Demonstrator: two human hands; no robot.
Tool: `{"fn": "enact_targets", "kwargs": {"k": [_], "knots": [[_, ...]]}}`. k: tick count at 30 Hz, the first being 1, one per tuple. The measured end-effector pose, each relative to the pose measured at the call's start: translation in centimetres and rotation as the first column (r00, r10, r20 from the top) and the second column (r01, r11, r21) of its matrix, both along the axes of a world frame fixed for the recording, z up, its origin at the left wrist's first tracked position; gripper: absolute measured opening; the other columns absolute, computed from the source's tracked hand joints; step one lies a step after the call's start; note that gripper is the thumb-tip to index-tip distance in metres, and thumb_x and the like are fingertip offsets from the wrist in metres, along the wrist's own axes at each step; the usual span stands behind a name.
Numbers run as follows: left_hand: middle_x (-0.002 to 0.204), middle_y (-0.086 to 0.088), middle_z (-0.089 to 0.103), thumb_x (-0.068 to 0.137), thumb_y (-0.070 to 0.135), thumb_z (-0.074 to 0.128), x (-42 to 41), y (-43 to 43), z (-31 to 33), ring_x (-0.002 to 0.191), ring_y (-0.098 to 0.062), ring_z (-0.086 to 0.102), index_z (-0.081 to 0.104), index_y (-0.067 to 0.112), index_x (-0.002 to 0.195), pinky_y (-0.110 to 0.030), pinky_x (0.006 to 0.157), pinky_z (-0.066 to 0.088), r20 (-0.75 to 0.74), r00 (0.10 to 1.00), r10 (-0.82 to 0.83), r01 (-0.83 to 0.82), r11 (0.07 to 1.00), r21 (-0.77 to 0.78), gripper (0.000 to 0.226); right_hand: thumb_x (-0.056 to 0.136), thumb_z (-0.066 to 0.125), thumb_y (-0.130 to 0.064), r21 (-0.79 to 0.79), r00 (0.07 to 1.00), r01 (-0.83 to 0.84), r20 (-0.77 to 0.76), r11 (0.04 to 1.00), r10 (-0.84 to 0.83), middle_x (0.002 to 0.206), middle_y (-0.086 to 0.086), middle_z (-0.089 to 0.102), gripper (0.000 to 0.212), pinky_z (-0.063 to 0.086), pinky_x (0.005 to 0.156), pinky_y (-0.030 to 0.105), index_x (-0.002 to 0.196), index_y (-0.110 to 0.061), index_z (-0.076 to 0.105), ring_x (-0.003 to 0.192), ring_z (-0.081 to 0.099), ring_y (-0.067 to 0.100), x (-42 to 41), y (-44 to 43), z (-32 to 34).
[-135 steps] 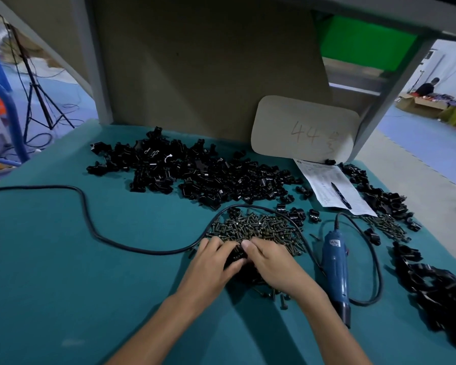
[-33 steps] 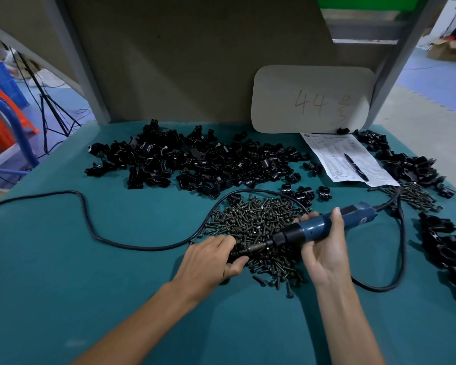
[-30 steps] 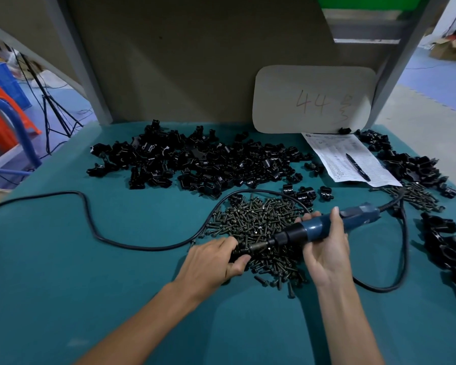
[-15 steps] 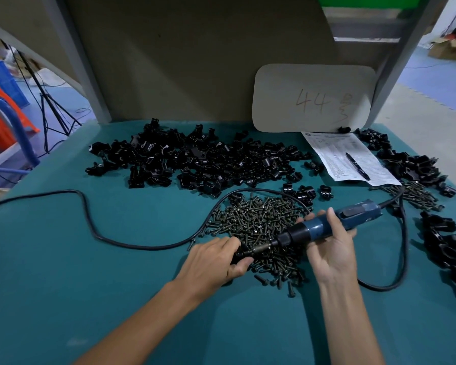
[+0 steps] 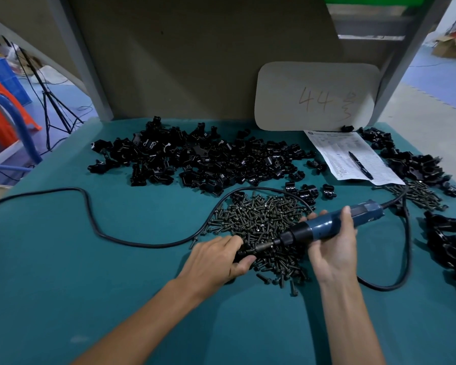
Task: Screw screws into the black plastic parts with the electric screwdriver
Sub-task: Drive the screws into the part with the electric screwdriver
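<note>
The black plastic part [image 5: 239,256] was largely concealed by the left hand [image 5: 216,259]. The power cord [image 5: 148,246] was cut off at the left edge, the right-hand parts pile [image 5: 448,248] at the right. Print on the paper sheet [image 5: 334,151] could not be read.

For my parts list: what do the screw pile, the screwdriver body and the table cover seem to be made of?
Screws: probably steel with dark plating; small glints on heads and threads.
Electric screwdriver body: blue plastic, smooth semi-gloss, soft highlight; its chuck looks like bare metal.
Table cover: likely teal felt or rubber mat; matte, no reflections, unclear which.
</note>
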State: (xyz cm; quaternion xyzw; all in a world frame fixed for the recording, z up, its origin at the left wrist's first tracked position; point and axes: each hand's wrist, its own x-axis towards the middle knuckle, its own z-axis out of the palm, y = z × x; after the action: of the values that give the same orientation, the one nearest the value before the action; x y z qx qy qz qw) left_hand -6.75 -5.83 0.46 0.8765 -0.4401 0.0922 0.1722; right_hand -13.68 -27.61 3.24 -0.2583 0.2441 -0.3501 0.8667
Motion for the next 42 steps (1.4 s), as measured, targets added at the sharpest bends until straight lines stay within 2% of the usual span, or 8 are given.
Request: {"fn": "enact_targets", "kwargs": {"k": [5, 10, 16, 23, 29, 34, 37, 42], "knots": [[0.075, 0.008, 0.052, 0.095, 0.064, 0.024, 0.0, 0.0, 0.0, 0.065, -0.013, 0.046, 0.041, 0.021, 0.087, -0.031, 0.052, 0.029, -0.007, 1.000, -0.003, 0.003, 1.000, 0.010, 0.047, 0.086, 0.072, -0.044, 0.041, 0.997, -0.071, 0.046, 0.997, 0.069, 0.102, 0.005, 0.058, 0.082, 0.060, 0.082, 0.044, 0.154, -0.028, 0.027, 0.088, 0.063, 0.018, -0.2, -0.1, 0.6], [0.072, 0.010, 0.047, 0.096, 0.064, 0.025, 0.0, 0.0, -0.1, 0.063, -0.013, 0.044, 0.039, 0.021, 0.085, -0.030, 0.051, 0.025, -0.012, 1.000, -0.011, 0.011, 1.000, 0.009, 0.046, 0.088, 0.071, -0.006, -0.013, 0.989, -0.117, 0.084, 0.993, 0.118, 0.090, 0.003, 0.071, 0.097, 0.060, 0.084, 0.049, 0.157, -0.038, 0.011, 0.086, 0.067, 0.018, -0.6, -0.5, 0.3], [0.071, 0.012, 0.044, 0.096, 0.064, 0.026, 0.1, -0.1, -0.1, 0.062, -0.012, 0.042, 0.036, 0.023, 0.084, -0.029, 0.051, 0.025, -0.018, 1.000, -0.018, 0.018, 1.000, 0.014, 0.044, 0.078, 0.076, -0.003, 0.056, 0.989, -0.096, 0.114, 0.994, 0.089, 0.095, 0.005, 0.073, 0.108, 0.059, 0.088, 0.050, 0.157, -0.042, 0.014, 0.089, 0.068, 0.019, -0.4, -0.8, -0.1], [0.076, 0.011, 0.048, 0.092, 0.068, 0.015, 0.1, -0.2, -0.1, 0.068, -0.012, 0.047, 0.038, 0.023, 0.088, -0.031, 0.054, 0.026, -0.043, 0.999, 0.003, -0.001, 0.999, 0.038, 0.050, 0.077, 0.077, -0.004, 0.066, 0.997, -0.030, 0.076, 0.997, 0.025, 0.103, 0.012, 0.078, 0.095, 0.060, 0.089, 0.048, 0.151, -0.031, 0.023, 0.107, 0.073, 0.030, -0.1, -0.5, -0.5], [0.068, 0.014, 0.034, 0.094, 0.066, 0.020, 0.0, -0.1, 0.1, 0.061, -0.011, 0.039, 0.033, 0.024, 0.083, -0.024, 0.048, 0.015, -0.035, 0.999, -0.025, 0.027, 0.999, 0.043, 0.045, 0.080, 0.076, -0.003, 0.061, 0.992, -0.034, 0.127, 0.998, 0.026, 0.093, 0.007, 0.073, 0.090, 0.060, 0.084, 0.045, 0.147, -0.035, 0.026, 0.083, 0.070, 0.018, -0.3, -0.7, -0.5], [0.071, 0.013, 0.041, 0.095, 0.065, 0.021, 0.0, 0.0, 0.1, 0.061, -0.012, 0.041, 0.035, 0.023, 0.084, -0.026, 0.048, 0.016, -0.017, 1.000, -0.016, 0.016, 1.000, 0.018, 0.046, 0.084, 0.076, -0.039, 0.054, 0.990, -0.054, 0.137, 0.997, 0.046, 0.095, 0.004, 0.064, 0.066, 0.059, 0.088, 0.043, 0.137, -0.017, 0.042, 0.083, 0.066, 0.018, -0.5, -0.2, -0.5], [0.075, 0.012, 0.045, 0.095, 0.066, 0.021, 0.0, -0.1, 0.0, 0.064, -0.011, 0.043, 0.036, 0.024, 0.086, -0.028, 0.051, 0.021, 0.010, 1.000, -0.016, 0.016, 1.000, 0.026, 0.045, 0.096, 0.067, -0.030, 0.035, 0.996, -0.023, 0.083, 0.999, 0.020, 0.088, 0.004, 0.064, 0.040, 0.060, 0.080, 0.042, 0.126, -0.019, 0.041, 0.078, 0.066, 0.018, -0.4, -0.4, -0.6], [0.069, 0.014, 0.041, 0.098, 0.059, 0.034, -0.1, 0.0, 0.1, 0.057, -0.010, 0.039, 0.032, 0.025, 0.082, -0.025, 0.048, 0.018, 0.056, 0.998, -0.002, 0.003, 1.000, -0.010, 0.037, 0.101, 0.062, -0.026, -0.003, 0.998, -0.003, 0.056, 1.000, 0.003, 0.087, 0.005, 0.064, 0.042, 0.061, 0.079, 0.043, 0.132, -0.024, 0.035, 0.076, 0.067, 0.018, -0.2, -0.3, -0.6]]}}
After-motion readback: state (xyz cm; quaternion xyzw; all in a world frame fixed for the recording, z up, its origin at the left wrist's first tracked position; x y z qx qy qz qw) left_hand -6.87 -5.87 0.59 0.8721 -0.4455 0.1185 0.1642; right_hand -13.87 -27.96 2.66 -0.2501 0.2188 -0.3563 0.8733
